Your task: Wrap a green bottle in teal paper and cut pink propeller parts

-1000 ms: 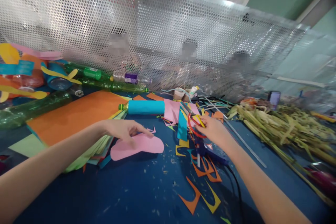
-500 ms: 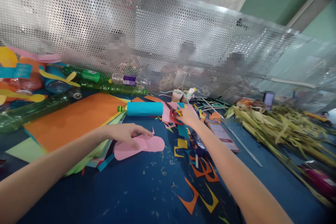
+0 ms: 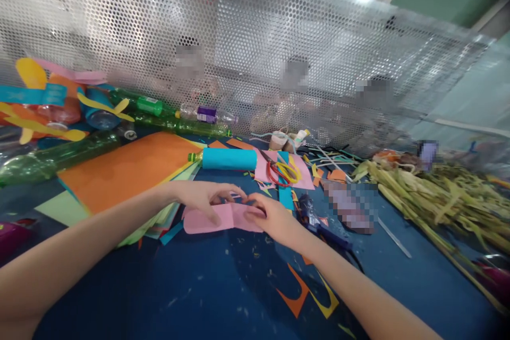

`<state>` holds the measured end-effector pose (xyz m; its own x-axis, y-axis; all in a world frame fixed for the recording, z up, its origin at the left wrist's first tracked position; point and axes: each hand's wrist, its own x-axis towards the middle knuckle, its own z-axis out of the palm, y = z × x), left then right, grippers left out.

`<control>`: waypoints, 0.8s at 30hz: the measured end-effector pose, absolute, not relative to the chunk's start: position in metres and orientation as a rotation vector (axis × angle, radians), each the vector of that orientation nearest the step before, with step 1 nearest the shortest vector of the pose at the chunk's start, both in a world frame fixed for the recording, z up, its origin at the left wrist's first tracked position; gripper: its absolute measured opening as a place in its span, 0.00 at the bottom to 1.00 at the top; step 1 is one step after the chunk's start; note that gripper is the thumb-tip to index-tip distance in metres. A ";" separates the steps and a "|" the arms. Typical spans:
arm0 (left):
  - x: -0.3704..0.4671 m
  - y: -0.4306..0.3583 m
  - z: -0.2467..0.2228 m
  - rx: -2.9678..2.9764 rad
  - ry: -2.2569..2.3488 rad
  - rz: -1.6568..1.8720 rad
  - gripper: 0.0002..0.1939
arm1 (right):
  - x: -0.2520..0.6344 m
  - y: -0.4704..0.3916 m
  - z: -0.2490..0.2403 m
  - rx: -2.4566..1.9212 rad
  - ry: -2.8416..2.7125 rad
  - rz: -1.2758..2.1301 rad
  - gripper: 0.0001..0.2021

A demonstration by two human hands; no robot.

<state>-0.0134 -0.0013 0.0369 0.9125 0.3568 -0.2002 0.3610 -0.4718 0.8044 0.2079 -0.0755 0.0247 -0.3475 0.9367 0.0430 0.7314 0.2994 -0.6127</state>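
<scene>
A pink paper cutout (image 3: pixel 209 221) with rounded ends and a crease across its middle is held just above the blue table. My left hand (image 3: pixel 201 197) grips its left half, thumb in front and fingers behind. At the right end, my right hand (image 3: pixel 274 220) pinches the same cutout between thumb and fingers. Beyond my hands lie scissors with red handles (image 3: pixel 274 174) and a yellow-handled pair (image 3: pixel 292 171), on a pink sheet (image 3: pixel 306 175). Left of them rests a bottle wrapped in blue paper (image 3: pixel 230 159).
Orange sheet (image 3: pixel 127 167) tops a paper stack at left. Green bottles (image 3: pixel 51 162) and paper-covered bottle models (image 3: pixel 59 98) stand behind it. A glue gun (image 3: pixel 324 228), a phone (image 3: pixel 350 207) and dry husks (image 3: pixel 422 196) are at right. Orange scraps (image 3: pixel 297 295) lie nearer.
My right hand has let go of the scissors and moved back to the right end of the pink cutout. My left hand stays on the cutout, whose right half now tilts up.
</scene>
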 end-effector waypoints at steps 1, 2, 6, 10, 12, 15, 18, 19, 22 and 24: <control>-0.014 -0.002 0.039 2.122 0.535 -0.030 0.39 | 0.210 -0.076 0.023 -1.510 -2.172 0.696 0.11; -0.015 -0.002 0.040 2.144 0.562 -0.050 0.39 | 0.213 -0.075 0.022 -1.514 -2.175 0.681 0.11; -0.019 0.000 0.042 2.264 0.673 -0.039 0.36 | 0.222 -0.071 0.016 -1.426 -2.242 0.626 0.17; -0.018 0.002 0.041 2.386 0.751 0.030 0.26 | 0.220 -0.071 0.009 -1.314 -2.280 0.416 0.19; -0.017 0.002 0.040 2.390 0.769 0.053 0.24 | 0.218 -0.072 0.005 -1.246 -2.326 0.318 0.22; -0.016 0.004 0.039 2.393 0.795 0.107 0.24 | 0.217 -0.071 0.000 -1.224 -2.365 0.206 0.26; -0.016 0.006 0.037 2.465 0.797 0.141 0.21 | 0.220 -0.069 -0.004 -1.288 -2.346 0.085 0.25; -0.016 0.006 0.037 2.489 0.799 0.149 0.20 | 0.221 -0.068 -0.005 -1.307 -2.340 0.040 0.24; -0.013 0.005 0.035 2.591 0.822 0.190 0.18 | 0.222 -0.068 -0.006 -1.353 -2.332 -0.076 0.20; -0.011 0.003 0.034 2.683 0.828 0.237 0.18 | 0.220 -0.070 -0.005 -1.359 -2.327 -0.115 0.17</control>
